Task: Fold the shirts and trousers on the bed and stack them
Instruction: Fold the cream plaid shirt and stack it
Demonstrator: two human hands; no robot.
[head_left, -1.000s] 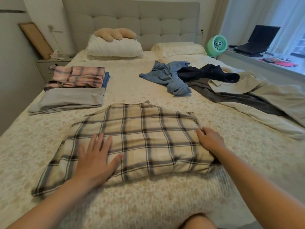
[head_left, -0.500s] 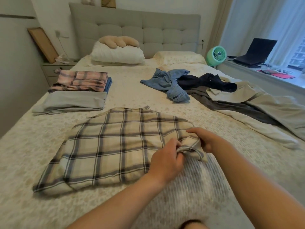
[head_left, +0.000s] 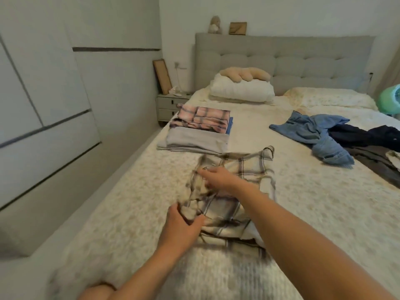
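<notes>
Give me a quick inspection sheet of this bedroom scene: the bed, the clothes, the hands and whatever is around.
Surface: bed with a pale patterned cover.
Job's things: cream plaid shirt half folded in front; folded stack behind it, pink plaid on top; unfolded pile of jeans and dark clothes to the right.
Clutter: white pillow with a beige cushion on it.
Hands: left hand grips the shirt's near edge; right hand holds its far part, fingers blurred.
Cables: one near the nightstand, blurred.
Surroundings: padded headboard, green fan, wardrobe doors.
</notes>
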